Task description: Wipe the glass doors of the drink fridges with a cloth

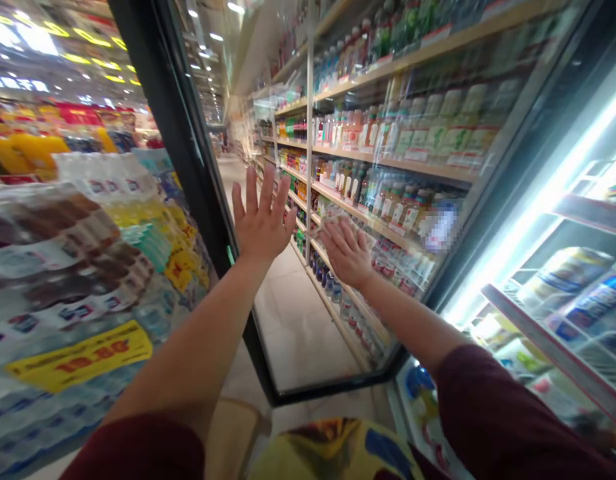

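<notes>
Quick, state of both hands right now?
Left hand: open, spread wide, holding nothing.
Right hand: open, flattened toward the glass door; anything beneath it is unclear.

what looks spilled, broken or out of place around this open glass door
Nothing looks plainly spilled or broken. One oddity: a pixelated patch toward the right of the glass door hides whatever is there.

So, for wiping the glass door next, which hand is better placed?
Probably the right hand: a pale, crumpled cloth-like thing seems to show beneath it, before the glass door. The left hand is spread, seemingly bare.
</notes>
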A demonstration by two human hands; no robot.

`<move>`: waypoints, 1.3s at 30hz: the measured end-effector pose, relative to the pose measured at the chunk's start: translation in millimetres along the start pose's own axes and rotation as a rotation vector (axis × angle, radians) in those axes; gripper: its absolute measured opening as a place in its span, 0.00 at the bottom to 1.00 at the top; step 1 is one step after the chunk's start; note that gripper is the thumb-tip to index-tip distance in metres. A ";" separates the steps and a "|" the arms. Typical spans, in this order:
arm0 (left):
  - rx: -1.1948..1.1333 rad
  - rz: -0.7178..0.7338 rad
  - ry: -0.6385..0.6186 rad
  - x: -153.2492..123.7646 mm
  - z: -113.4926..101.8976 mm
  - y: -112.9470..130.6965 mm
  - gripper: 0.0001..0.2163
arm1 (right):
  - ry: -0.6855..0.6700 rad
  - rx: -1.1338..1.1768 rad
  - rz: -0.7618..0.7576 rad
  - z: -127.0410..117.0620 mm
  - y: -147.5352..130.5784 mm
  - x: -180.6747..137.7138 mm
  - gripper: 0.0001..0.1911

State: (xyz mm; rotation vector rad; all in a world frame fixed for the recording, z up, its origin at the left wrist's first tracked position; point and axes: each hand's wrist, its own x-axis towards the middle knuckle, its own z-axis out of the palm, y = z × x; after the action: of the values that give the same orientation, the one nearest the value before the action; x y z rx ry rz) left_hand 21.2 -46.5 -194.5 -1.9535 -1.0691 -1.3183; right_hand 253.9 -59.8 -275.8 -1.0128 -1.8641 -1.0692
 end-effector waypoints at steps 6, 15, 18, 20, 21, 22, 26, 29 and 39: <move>-0.033 -0.011 -0.040 2.0 -0.4 1.4 0.28 | 0.022 -0.051 0.124 -18.7 31.1 30.3 0.26; -0.021 -0.001 -0.041 0.8 0.7 1.3 0.28 | 0.124 -0.157 0.222 -9.8 8.6 21.0 0.27; -0.038 -0.003 -0.040 1.2 1.8 1.0 0.28 | 0.094 -0.162 0.220 -14.2 13.3 40.9 0.27; -0.059 -0.006 -0.034 1.5 3.3 0.0 0.28 | 0.124 -0.145 0.279 -20.4 22.7 67.2 0.28; -0.070 -0.005 -0.031 1.6 3.9 -0.4 0.28 | 0.144 -0.133 0.312 -22.5 26.2 78.4 0.29; -0.081 -0.005 -0.028 1.6 4.2 -0.8 0.28 | 0.164 -0.123 0.342 -23.1 27.8 85.8 0.30; -0.084 -0.016 -0.044 2.0 2.1 -0.2 0.28 | 0.180 -0.105 0.354 -12.0 13.8 70.0 0.29; -0.064 -0.037 -0.086 3.6 1.3 -0.1 0.30 | 0.122 -0.083 0.300 -4.4 2.0 48.7 0.27; -0.040 0.007 -0.095 7.7 10.5 -9.4 0.33 | 0.180 -0.145 0.443 -28.0 30.8 98.7 0.28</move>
State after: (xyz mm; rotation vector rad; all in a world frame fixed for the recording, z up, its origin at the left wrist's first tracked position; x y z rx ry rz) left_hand 20.0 -30.8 -191.1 -2.0656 -1.0866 -1.2638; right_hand 246.9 -48.6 -169.5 -1.2924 -1.3491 -0.9962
